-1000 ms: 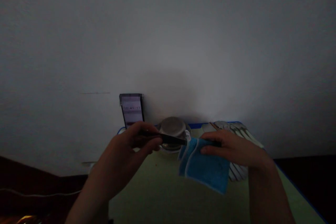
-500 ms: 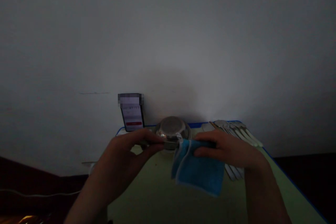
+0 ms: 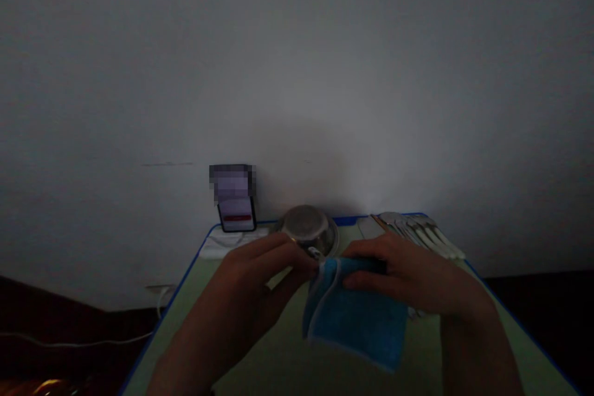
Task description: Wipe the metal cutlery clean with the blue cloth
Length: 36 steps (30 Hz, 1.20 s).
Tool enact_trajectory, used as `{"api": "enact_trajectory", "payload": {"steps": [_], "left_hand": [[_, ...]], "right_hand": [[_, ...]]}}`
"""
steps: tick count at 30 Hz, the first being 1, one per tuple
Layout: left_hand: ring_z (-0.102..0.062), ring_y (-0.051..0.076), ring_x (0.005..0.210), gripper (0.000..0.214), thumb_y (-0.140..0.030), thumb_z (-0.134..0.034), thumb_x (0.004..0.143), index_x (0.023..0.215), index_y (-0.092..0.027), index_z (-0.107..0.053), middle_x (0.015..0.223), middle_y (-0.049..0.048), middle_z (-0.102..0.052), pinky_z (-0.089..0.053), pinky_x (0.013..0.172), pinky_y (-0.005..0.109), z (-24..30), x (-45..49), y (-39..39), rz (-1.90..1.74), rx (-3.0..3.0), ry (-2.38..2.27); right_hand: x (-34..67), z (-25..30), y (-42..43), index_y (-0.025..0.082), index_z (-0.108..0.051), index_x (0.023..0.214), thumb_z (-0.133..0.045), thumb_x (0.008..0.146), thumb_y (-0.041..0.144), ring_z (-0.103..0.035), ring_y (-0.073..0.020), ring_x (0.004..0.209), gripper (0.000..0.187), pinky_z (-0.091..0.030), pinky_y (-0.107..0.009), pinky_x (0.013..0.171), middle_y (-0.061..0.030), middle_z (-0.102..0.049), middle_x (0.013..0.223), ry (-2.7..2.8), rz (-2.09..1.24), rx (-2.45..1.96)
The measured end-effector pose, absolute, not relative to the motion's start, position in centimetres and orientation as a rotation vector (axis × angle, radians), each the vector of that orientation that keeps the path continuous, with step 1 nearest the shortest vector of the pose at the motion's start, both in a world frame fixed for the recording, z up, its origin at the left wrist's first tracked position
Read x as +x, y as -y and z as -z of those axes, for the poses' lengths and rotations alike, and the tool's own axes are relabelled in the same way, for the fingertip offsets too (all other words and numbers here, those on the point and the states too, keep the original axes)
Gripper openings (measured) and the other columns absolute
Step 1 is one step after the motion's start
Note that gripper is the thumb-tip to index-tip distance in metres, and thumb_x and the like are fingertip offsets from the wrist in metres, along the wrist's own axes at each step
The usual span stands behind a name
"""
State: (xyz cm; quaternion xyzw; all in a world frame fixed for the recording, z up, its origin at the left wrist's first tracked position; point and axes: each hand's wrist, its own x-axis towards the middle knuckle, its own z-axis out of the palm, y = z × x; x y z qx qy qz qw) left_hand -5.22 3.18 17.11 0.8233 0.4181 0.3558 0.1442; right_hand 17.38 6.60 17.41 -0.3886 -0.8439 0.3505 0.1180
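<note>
My left hand (image 3: pixel 266 269) is closed in a pinch on the end of a thin dark utensil, most of it hidden. My right hand (image 3: pixel 403 275) presses a folded blue cloth (image 3: pixel 355 318) around the utensil's other end, fingers wrapped over the fold. A small metal tip (image 3: pixel 316 253) shows between the two hands. Both hands hover just above the green table (image 3: pixel 278 346), in front of a metal bowl (image 3: pixel 309 229).
A phone (image 3: pixel 234 201) with a lit screen leans against the grey wall at the table's back left. Several pieces of cutlery (image 3: pixel 424 235) lie in a row at the back right. A white cloth (image 3: pixel 218 247) lies near the phone. The table has a blue rim (image 3: pixel 160 322).
The hands have drawn closer together, and the cloth now covers nearly all of the utensil. Both hands sit slightly lower and nearer to me than a second ago.
</note>
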Motion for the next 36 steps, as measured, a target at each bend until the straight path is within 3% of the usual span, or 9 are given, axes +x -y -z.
{"api": "enact_trajectory", "payload": {"steps": [7, 14, 17, 22, 28, 36], "left_hand": [[-0.068, 0.014, 0.068, 0.008, -0.026, -0.069, 0.074, 0.082, -0.027, -0.067, 0.078, -0.0064, -0.073, -0.051, 0.064, 0.021, -17.3, -6.8, -3.4, -1.04, 2.352, -1.44], [-0.067, 0.019, 0.056, 0.023, -0.048, -0.06, 0.075, 0.079, -0.028, -0.069, 0.065, -0.0038, -0.073, -0.053, 0.053, 0.025, -17.9, -9.8, -3.3, -0.983, 2.183, -1.95], [-0.069, 0.021, 0.06, 0.026, -0.047, -0.053, 0.079, 0.075, -0.028, -0.07, 0.067, -0.0019, -0.074, -0.054, 0.058, 0.028, -17.8, -10.1, -3.3, -0.955, 2.168, -2.022], [-0.07, 0.02, 0.069, 0.024, -0.043, -0.055, 0.079, 0.089, -0.026, -0.068, 0.081, -0.0006, -0.075, -0.054, 0.055, 0.024, -17.5, -9.8, -3.5, -0.912, 2.108, -1.865], [-0.069, 0.018, 0.064, 0.02, -0.04, -0.058, 0.08, 0.09, -0.026, -0.068, 0.077, -0.0015, -0.074, -0.053, 0.055, 0.023, -17.0, -9.9, -3.8, -0.855, 2.169, -1.791], [-0.068, 0.017, 0.062, 0.019, -0.039, -0.063, 0.076, 0.089, -0.026, -0.068, 0.076, -0.002, -0.073, -0.053, 0.056, 0.022, -17.4, -9.4, -3.4, -0.943, 2.24, -1.723]], "right_hand": [[17.1, -17.1, -6.9, 0.021, -0.062, 0.081, -0.05, 0.085, 0.042, -0.052, -0.0084, 0.059, 0.024, -0.033, -0.021, 0.052, 0.0037, -0.06, 0.068, 2.476, -0.986, -1.122], [19.4, -16.7, -7.3, 0.024, -0.065, 0.088, -0.049, 0.084, 0.046, -0.058, -0.0119, 0.064, 0.028, -0.04, -0.023, 0.057, 0.0014, -0.065, 0.075, 2.403, -0.92, -1.256], [20.2, -16.3, -7.5, 0.024, -0.067, 0.09, -0.05, 0.082, 0.048, -0.06, -0.0149, 0.071, 0.03, -0.042, -0.026, 0.062, -0.0007, -0.068, 0.083, 2.403, -0.865, -1.316], [20.6, -16.0, -7.7, 0.026, -0.068, 0.091, -0.051, 0.081, 0.049, -0.061, -0.0173, 0.077, 0.03, -0.044, -0.028, 0.068, -0.0011, -0.069, 0.089, 2.4, -0.801, -1.355], [20.8, -16.1, -7.6, 0.028, -0.068, 0.093, -0.051, 0.081, 0.049, -0.061, -0.0163, 0.077, 0.029, -0.045, -0.027, 0.067, 0.0, -0.069, 0.089, 2.381, -0.852, -1.296], [21.0, -16.2, -7.8, 0.021, -0.067, 0.08, -0.047, 0.083, 0.05, -0.057, -0.0126, 0.061, 0.035, -0.042, -0.024, 0.056, 0.0004, -0.063, 0.069, 2.383, -1.007, -1.286]]}}
